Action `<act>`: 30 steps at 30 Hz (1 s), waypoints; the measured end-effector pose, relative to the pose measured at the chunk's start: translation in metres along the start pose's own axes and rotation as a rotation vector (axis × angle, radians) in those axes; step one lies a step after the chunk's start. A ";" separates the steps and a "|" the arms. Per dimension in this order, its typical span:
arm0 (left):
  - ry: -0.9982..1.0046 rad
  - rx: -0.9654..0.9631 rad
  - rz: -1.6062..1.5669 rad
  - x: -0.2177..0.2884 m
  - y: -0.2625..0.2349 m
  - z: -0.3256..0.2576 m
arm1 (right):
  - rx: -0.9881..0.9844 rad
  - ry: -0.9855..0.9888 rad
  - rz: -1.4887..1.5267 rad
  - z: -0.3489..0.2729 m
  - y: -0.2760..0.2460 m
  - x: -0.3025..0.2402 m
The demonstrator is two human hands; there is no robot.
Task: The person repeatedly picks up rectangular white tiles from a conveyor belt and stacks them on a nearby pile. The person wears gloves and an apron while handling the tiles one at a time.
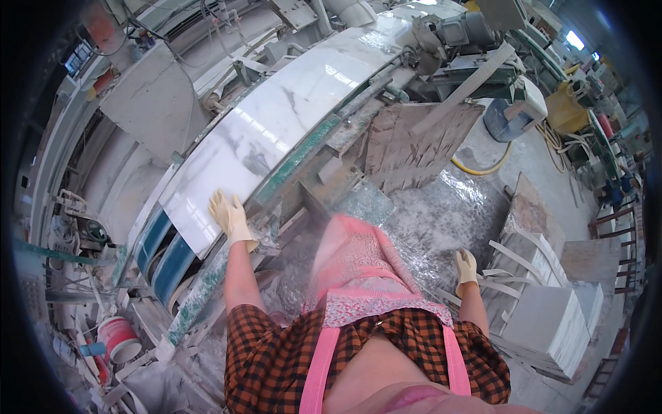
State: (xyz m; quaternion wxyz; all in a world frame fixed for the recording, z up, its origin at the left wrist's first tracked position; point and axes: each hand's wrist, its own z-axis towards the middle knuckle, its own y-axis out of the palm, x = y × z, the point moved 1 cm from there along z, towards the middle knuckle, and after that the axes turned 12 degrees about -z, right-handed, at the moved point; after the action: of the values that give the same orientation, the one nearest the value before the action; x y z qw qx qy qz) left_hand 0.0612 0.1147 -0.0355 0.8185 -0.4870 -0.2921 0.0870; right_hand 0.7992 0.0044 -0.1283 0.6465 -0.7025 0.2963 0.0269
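Note:
My left hand, in a cream rubber glove, lies with its fingers spread on the near end of a white marble slab with grey veins. The long, glossy slab rests on a machine bed with blue belts showing past its near end. My right hand, gloved alike, hangs off to the right with its fingers loosely bent and nothing visible in it. It is nearest to a stack of pale stone slabs with white straps about it.
A green, worn machine rail runs along the slab's near side. A rough board leans beside it. Farther right are a motor, a cut plastic jug and a yellow hose on wet floor. A red-and-white bucket stands lower left.

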 end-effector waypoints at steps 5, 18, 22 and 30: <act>0.004 0.032 0.098 0.004 -0.007 -0.006 | -0.008 0.029 0.069 0.023 -0.008 -0.042; -0.044 -0.009 0.121 0.009 -0.007 -0.004 | 0.088 -0.119 0.314 0.102 -0.054 -0.221; 0.034 0.046 0.083 0.005 -0.004 -0.003 | 0.182 -0.436 0.214 0.130 -0.031 -0.344; 0.108 -0.216 -0.066 -0.004 -0.013 0.004 | 0.196 -0.960 -0.023 0.070 0.097 -0.571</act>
State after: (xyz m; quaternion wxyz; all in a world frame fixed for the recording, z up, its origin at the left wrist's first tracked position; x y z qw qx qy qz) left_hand 0.0533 0.1093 -0.0246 0.7783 -0.5664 -0.2710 0.0016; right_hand 0.3100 0.2885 0.0144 0.7736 -0.5498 -0.0419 0.3124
